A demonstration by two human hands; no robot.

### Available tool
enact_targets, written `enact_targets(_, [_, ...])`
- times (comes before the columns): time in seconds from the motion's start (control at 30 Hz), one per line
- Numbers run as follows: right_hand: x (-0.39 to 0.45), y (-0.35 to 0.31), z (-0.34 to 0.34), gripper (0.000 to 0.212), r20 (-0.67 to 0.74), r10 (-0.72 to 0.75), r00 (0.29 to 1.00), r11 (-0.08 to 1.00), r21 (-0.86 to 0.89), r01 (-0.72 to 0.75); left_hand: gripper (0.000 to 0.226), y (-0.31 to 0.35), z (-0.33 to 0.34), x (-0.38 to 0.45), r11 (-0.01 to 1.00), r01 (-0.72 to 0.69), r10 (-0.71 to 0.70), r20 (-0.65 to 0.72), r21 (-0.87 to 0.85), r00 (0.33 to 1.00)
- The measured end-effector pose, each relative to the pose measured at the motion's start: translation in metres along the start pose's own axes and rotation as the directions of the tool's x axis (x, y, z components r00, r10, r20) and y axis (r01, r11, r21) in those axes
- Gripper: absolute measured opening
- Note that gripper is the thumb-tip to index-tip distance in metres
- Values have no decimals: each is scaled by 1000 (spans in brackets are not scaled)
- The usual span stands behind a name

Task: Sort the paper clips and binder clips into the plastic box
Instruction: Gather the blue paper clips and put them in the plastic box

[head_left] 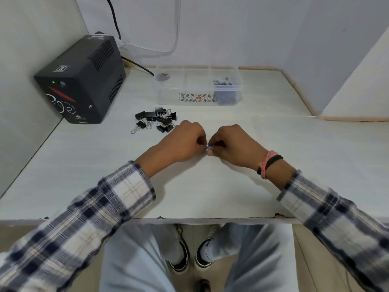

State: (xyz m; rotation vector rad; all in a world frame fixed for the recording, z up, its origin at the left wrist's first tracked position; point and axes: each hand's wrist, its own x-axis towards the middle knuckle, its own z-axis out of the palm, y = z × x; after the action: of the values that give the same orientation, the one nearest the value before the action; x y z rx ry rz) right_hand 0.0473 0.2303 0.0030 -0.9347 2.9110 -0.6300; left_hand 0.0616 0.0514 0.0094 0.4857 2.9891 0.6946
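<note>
- Pinching one small blue wire paper clip [208,146] between them, the left hand [185,142] and right hand [231,144] meet just above the white tabletop [84,165], each grip narrow on it, probably to untangle it.
- Beyond the hands, the clear plastic compartment box [197,85] holds blue clips in its right compartment.
- Left of the box's front, black metal binder clips [156,121] wait unsorted.

A white table [84,165] carries a black power unit [81,81] far left of the hands, loose binder clips [156,121] just beyond the left hand, and a clear plastic box [197,86] farther back.
</note>
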Motion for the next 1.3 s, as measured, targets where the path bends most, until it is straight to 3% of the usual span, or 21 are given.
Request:
enact_targets(0.23, [3,-6,2,15,-3,40,999,998,-49,-40,9,-2,-6,-7,1000,6,-6,15,-5,1000])
enact_targets(0.53, [8,-11,6,28,-16,206,978,976,71,-205,12,-4,-4,-12,998,55,-55,46,-6,997])
enact_targets(0.83, [1,-4,5,13,-30,94,995,994,63,-92,11,-6,-1,-13,991,-59,57,16,122,998])
enact_targets(0.97, [1,-5,4,9,-34,63,997,997,49,-61,28,-7,-1,-11,992,-64,61,31,110,998])
enact_targets(1.03, [2,-5,4,8,-40,82,996,994,76,-79,23,-9,-1,-10,993,-67,64,30,97,997])
enact_targets(1.17, [6,-3,-2,22,-21,140,990,974,181,-134,13,-10,-2,-11,995,-60,57,40,84,998])
enact_targets(1.3, [12,-4,-11,24,92,121,988,967,215,-138,13,-10,-3,-13,995,-44,41,38,88,998])
